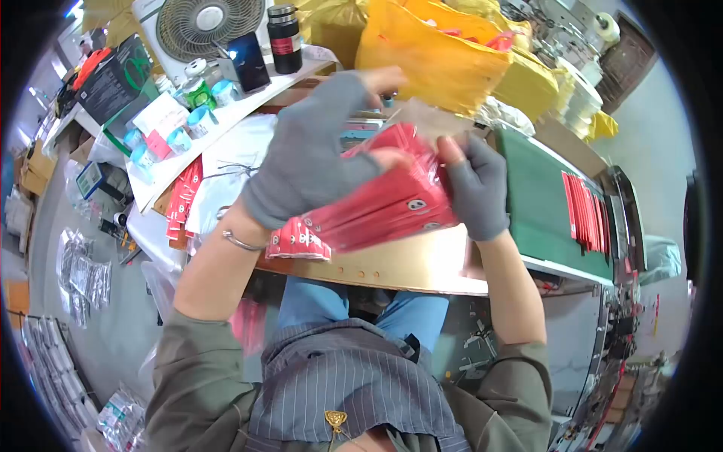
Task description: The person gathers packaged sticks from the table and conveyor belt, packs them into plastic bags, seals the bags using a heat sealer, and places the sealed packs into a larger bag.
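Note:
A clear plastic bag of red packets with panda prints [388, 203] is tilted above the table in front of me. My right hand [478, 184], in a grey fingerless glove, pinches the bag's edge near its open-looking clear end. My left hand [320, 147], gloved the same way, reaches over the bag's other side with thumb and fingers spread apart. Its thumb lies over the red packets; whether it presses on them I cannot tell. Another stack of red panda packets [297, 242] sits on the table below my left hand.
A yellow sack [433, 56] stands behind the table. On the right, red packets [585, 211] lie in a row on a green conveyor belt [538, 192]. The white shelf at left carries a phone [248, 62], a black thermos [284, 39] and several small tubs; a fan [207, 26] stands behind.

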Demonstrator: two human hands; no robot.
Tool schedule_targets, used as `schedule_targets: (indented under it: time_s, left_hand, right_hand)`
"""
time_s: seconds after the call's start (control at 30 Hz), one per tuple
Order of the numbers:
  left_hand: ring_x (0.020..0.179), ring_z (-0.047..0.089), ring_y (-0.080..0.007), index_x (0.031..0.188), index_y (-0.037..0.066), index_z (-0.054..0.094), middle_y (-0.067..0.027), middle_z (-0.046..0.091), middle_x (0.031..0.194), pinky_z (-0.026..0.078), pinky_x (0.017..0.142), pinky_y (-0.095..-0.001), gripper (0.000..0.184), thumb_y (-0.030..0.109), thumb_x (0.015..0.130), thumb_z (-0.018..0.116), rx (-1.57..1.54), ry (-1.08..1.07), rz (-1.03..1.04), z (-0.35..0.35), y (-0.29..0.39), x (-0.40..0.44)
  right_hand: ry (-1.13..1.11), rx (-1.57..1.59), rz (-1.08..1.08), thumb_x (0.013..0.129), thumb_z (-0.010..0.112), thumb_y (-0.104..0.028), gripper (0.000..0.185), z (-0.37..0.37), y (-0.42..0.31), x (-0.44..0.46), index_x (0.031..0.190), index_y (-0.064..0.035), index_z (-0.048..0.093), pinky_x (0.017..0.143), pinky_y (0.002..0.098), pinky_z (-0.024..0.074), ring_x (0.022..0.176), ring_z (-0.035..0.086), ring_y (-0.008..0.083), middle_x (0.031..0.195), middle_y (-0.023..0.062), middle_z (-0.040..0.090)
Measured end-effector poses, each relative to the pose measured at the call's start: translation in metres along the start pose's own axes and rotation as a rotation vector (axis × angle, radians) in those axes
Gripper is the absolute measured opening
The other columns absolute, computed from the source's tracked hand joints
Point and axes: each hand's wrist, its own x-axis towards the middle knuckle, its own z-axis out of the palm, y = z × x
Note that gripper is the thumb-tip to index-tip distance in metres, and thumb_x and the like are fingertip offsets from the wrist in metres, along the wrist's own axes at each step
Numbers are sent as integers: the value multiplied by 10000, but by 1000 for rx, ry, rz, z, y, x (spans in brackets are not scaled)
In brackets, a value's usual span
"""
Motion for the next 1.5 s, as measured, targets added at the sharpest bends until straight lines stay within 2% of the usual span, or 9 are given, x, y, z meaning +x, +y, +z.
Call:
schedule_targets:
  time_s: [0.07,0.17,0.33,0.47,0.57,1.13,1.23,1.37,1.5]
  left_hand:
    - [1060,601,-258,1246,16,537,-185,646,1049,465,912,-337,767,355,625,835,-136,-175,-242,1,-46,-18]
    - [869,635,-136,1048,11,659,-71,692,930,484,835,-281,469,249,676,817,-167,-282,-778,24,-112,-53]
    - [846,655,-197,1003,-35,668,-131,686,903,489,782,-320,590,396,637,836,-434,-19,-952,48,-203,-99]
    - [875,655,-214,1057,-57,650,-154,675,955,491,794,-313,584,377,696,800,-363,15,-1132,54,-279,-92]
    - [880,657,-238,1074,-51,649,-149,674,980,491,791,-326,611,395,687,804,-712,129,-1176,28,-259,-55]
    - [793,614,-138,978,-49,689,-96,680,870,482,741,-289,468,330,723,791,-439,149,-1258,35,-255,-47]
    - [851,636,-189,1079,-66,632,-124,669,971,500,788,-307,660,427,674,801,-414,100,-1234,37,-274,-59]
    - [897,625,-186,1115,-62,616,-130,660,1010,487,824,-306,698,446,673,799,-292,135,-1286,20,-263,-68]
    - [940,600,-152,1070,-21,653,-107,672,1010,467,853,-321,594,430,708,786,-288,291,-858,-32,-152,-99]
  right_hand:
    - [-6,-14,-36,928,569,-216,246,16,10,20,809,-3,601,545,253,404,584,497,95,630,28,566]
    - [-122,-935,-466,918,556,-348,309,47,100,59,835,-52,520,507,428,447,582,563,376,655,195,579]
    - [335,-843,-176,913,515,-464,425,65,188,146,1004,-51,564,672,439,484,770,616,386,900,212,621]
    - [97,-790,-42,860,564,-482,459,103,141,202,905,-30,630,740,423,476,838,604,389,955,211,613]
    - [32,-776,-119,834,596,-463,421,111,107,218,901,-48,624,725,423,474,830,607,367,884,173,627]
    - [83,-999,79,861,516,-281,221,111,251,188,804,-77,581,653,466,487,757,614,377,819,172,638]
    - [92,-1007,117,871,540,-352,284,106,244,183,889,-76,605,690,422,491,800,625,350,858,186,640]
    - [161,256,495,851,577,-531,679,92,229,141,1255,6,480,811,379,460,938,596,324,992,190,606]
    - [-96,-642,195,766,694,-460,935,164,248,-1,1419,33,243,971,391,413,1147,521,320,1281,219,499]
